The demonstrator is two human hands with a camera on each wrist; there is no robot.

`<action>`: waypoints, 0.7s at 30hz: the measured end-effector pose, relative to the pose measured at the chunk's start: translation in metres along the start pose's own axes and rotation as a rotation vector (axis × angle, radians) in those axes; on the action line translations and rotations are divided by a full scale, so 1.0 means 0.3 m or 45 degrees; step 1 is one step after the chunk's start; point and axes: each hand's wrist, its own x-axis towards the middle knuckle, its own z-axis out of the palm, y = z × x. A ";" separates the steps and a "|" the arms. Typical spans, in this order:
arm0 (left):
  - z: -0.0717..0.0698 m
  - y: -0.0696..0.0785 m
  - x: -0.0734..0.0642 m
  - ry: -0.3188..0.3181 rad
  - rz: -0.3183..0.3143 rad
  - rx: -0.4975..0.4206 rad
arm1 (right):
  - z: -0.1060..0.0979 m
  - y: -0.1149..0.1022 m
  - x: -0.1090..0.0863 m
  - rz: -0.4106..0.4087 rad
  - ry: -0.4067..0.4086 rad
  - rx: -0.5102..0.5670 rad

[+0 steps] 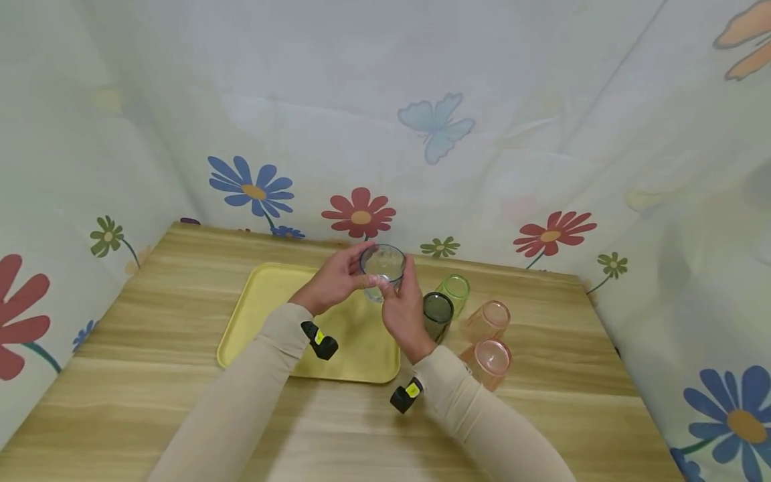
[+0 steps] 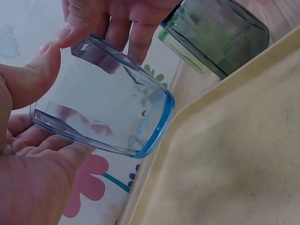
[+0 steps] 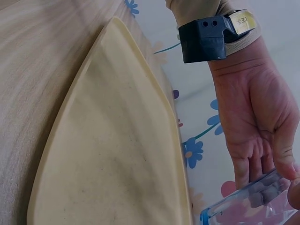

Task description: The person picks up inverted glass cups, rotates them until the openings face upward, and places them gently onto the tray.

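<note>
Both hands hold a clear, blue-tinted drinking glass (image 1: 383, 261) over the far part of a yellow tray (image 1: 352, 345). My left hand (image 1: 332, 282) grips its left side, and my right hand (image 1: 405, 313) grips the right side. The two thumbs meet at the near rim. In the left wrist view, the glass (image 2: 101, 101) shows faceted walls and a thick blue base directed at the tray. The right wrist view catches only part of the glass (image 3: 255, 204) at the bottom edge, with the left hand's fingers along it.
To the right of the tray stand a dark grey glass (image 1: 437, 314), a green glass (image 1: 454, 289), an orange-pink glass (image 1: 489, 320) and a pink glass (image 1: 490, 361). They rest on a wood-grain table (image 1: 560, 375). A flower-printed curtain (image 1: 337, 134) hangs behind.
</note>
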 end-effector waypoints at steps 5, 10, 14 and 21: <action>0.002 -0.013 0.004 -0.002 0.008 -0.009 | 0.003 0.008 -0.003 0.037 -0.004 0.006; 0.010 -0.024 0.005 -0.004 0.005 0.019 | 0.005 0.017 -0.012 0.101 -0.007 -0.011; 0.014 -0.035 0.000 -0.003 0.001 0.029 | 0.008 0.025 -0.019 0.123 -0.007 -0.013; 0.022 -0.047 0.005 -0.003 0.023 0.028 | 0.005 0.033 -0.024 0.126 -0.019 -0.004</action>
